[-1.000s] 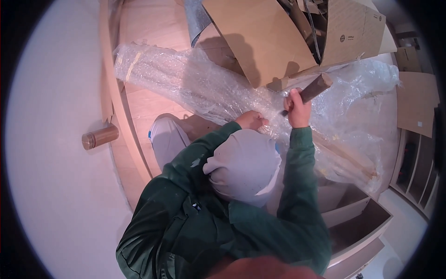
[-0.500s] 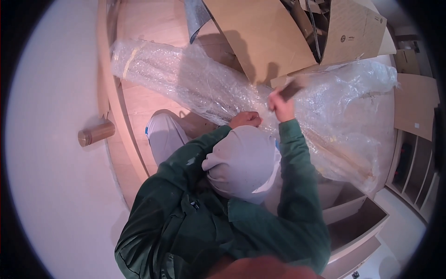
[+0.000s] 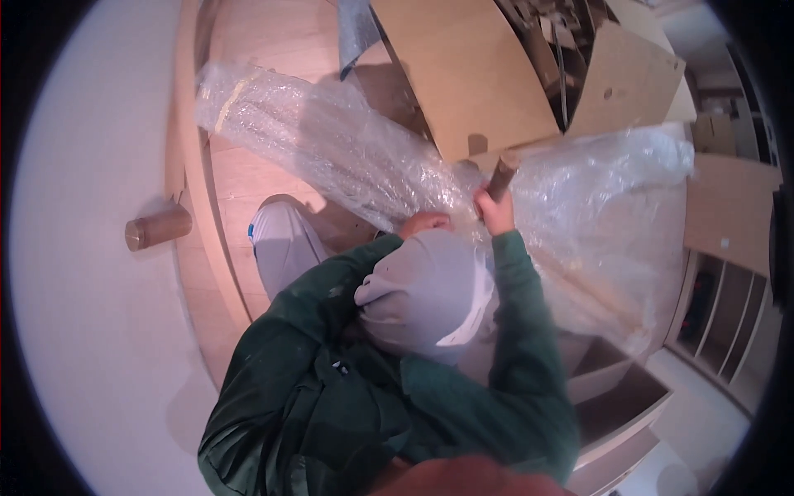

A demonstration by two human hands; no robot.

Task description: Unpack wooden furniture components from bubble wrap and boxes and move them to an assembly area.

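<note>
the right hand (image 3: 495, 211) holds a brown bar (image 3: 504, 172), its fingers closed round the lower part; the bar's upper end pokes up above the fist, and its lower tip is hidden. the left hand (image 3: 426, 221) lies just left of it, low over the plastic wrap (image 3: 331, 149) and partly covered by the right knee (image 3: 426, 285). its fingers look curled, but i cannot tell whether they grip anything.

the wrap is clear and shiny and lies across the floor (image 3: 248, 186) in front of the person. on the left it is a long bundle, with a yellow strip (image 3: 230, 106) round it near the far end; on the right it spreads wider and looser. both hands are near its middle.

beyond the wrap stands a large cardboard box (image 3: 467, 78), its flaps bent outward and loose scraps (image 3: 556, 33) inside. the left knee (image 3: 281, 240) is bent, well apart from the right one. further left, a wooden cylinder (image 3: 159, 229) lies beside a long wooden panel (image 3: 201, 157). at lower right is an open-topped cabinet (image 3: 624, 405), and beyond it a shelf unit (image 3: 724, 318).
</note>
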